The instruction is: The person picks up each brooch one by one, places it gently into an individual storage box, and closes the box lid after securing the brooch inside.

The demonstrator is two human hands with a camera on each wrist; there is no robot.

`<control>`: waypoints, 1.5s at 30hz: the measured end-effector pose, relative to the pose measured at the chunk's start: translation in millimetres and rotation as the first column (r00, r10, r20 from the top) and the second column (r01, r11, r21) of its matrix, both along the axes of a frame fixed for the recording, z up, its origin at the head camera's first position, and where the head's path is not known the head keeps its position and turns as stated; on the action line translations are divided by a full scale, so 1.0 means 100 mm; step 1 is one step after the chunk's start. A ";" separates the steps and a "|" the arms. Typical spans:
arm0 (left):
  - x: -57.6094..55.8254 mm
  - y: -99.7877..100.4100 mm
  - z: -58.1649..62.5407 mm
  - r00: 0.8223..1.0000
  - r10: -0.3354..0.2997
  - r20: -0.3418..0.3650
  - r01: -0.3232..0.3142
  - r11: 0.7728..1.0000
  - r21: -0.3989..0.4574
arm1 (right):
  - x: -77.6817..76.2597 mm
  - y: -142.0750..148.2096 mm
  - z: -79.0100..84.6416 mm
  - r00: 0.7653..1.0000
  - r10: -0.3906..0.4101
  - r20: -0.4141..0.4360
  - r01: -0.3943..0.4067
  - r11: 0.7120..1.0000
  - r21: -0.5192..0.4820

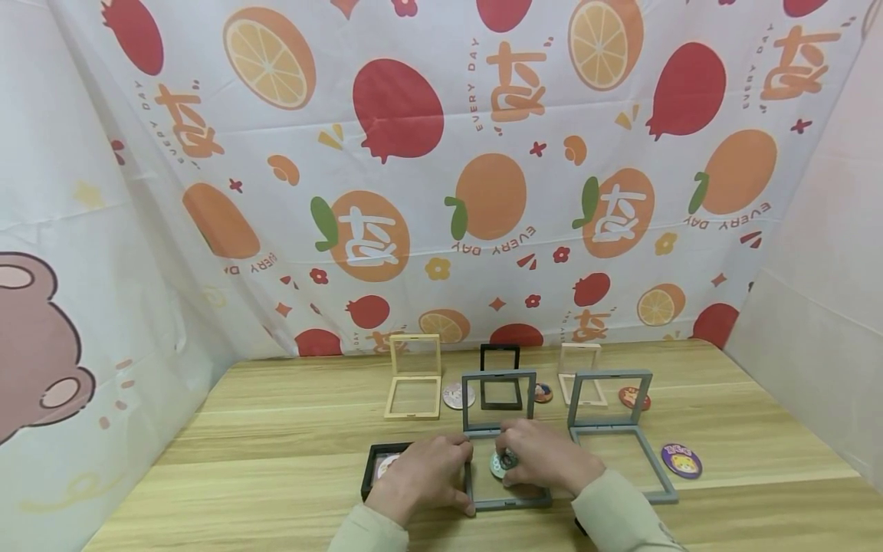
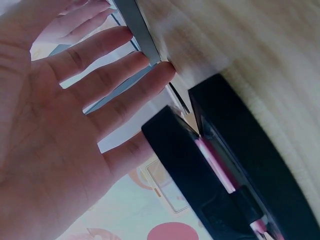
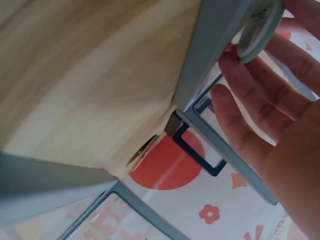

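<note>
A hinged grey display frame (image 1: 507, 504) with clear panels lies spread on the table, its rear half upright. My left hand (image 1: 429, 474) rests along its left side, thumb near the front corner; the left wrist view has the fingers (image 2: 117, 107) extended against the grey edge. Over the frame's lower panel, my right hand (image 1: 545, 458) pinches a pale green round badge (image 1: 498, 466). Seen from the right wrist, the badge (image 3: 259, 40) is tilted at the fingertips, and the thumb is largely out of sight.
Beside my left hand is a black frame (image 1: 367, 479) with a badge inside. A second grey frame (image 1: 662, 497) lies at right, next to a purple badge (image 1: 681, 461). Behind are yellow (image 1: 412, 416), black (image 1: 501, 406) and cream (image 1: 566, 389) frames with badges beside them.
</note>
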State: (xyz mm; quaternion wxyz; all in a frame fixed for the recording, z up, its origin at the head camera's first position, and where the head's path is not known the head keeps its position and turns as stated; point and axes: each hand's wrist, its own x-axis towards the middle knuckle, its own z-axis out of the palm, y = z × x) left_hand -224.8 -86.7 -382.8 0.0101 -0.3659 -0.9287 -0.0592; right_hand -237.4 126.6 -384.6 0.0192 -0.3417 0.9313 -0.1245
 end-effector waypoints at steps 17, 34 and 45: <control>0.01 0.02 0.01 1.000 0.000 0.000 0.000 1.000 -0.027 | -0.01 0.03 0.00 0.999 0.040 0.013 -0.040 0.999 -0.009; 0.02 0.02 0.08 0.999 0.028 0.019 -0.028 0.999 -0.021 | -0.04 0.09 0.05 0.998 0.006 0.067 -0.004 1.000 -0.024; -0.04 -0.15 0.20 0.980 0.015 -0.200 0.016 0.988 0.154 | -0.12 0.37 0.20 1.000 0.004 0.023 -0.002 0.996 -0.091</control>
